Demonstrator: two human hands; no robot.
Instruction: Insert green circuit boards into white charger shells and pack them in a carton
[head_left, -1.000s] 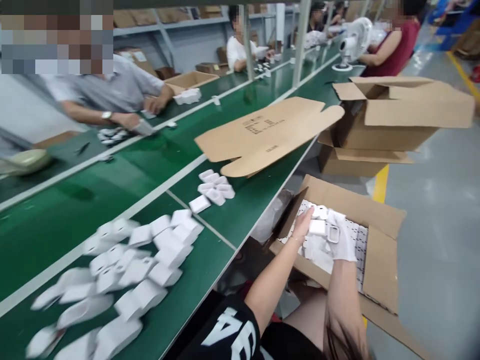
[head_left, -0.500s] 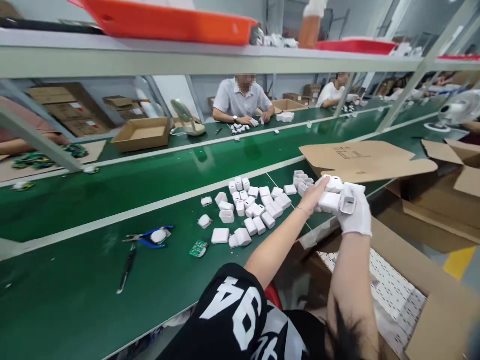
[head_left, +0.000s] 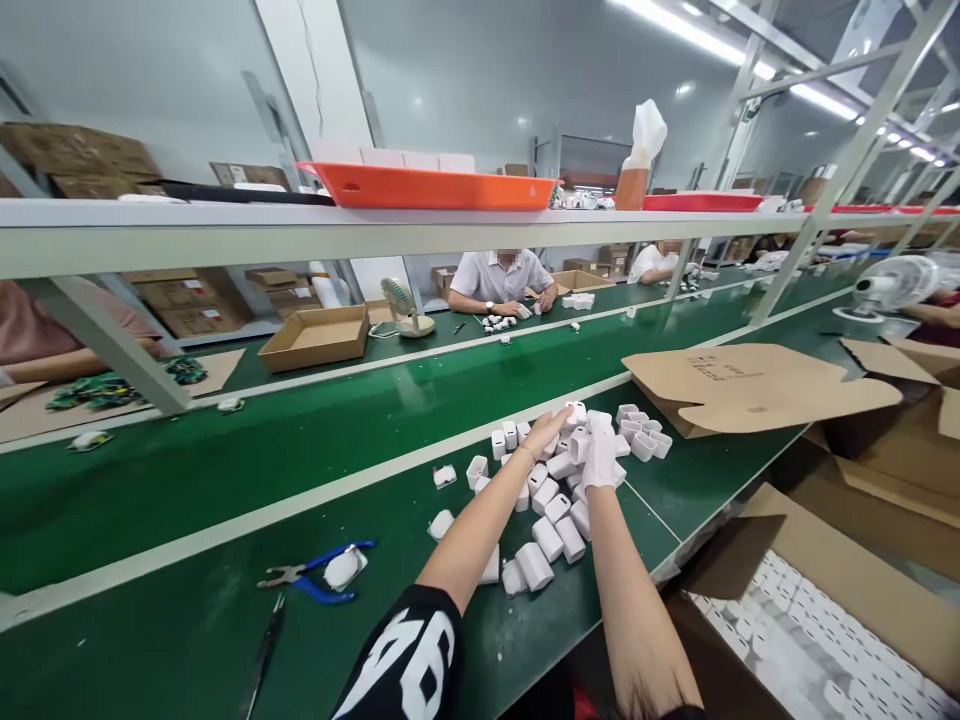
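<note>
My bare left hand (head_left: 545, 430) and my white-gloved right hand (head_left: 600, 452) reach out together over a pile of white plastic shells (head_left: 551, 500) on the green belt (head_left: 225, 620). Between them they hold a few white shells (head_left: 577, 425) just above the far part of the pile. The left fingers lie stretched along the shells, and the gloved fingers curl against them from the right. More white shells (head_left: 643, 432) lie in a smaller cluster a little further right.
Blue-handled pliers (head_left: 315, 578) and tweezers (head_left: 262, 655) lie left of me. A flat cardboard sheet (head_left: 750, 385) rests on the belt's right. An open carton of white parts (head_left: 817, 640) stands lower right. Co-workers (head_left: 501, 280) sit across. A shelf with an orange tray (head_left: 427, 187) spans overhead.
Both hands lifted a handful of white shells out of the carton at my right and carried them left over the belt to the pile. The view swung left and up.
</note>
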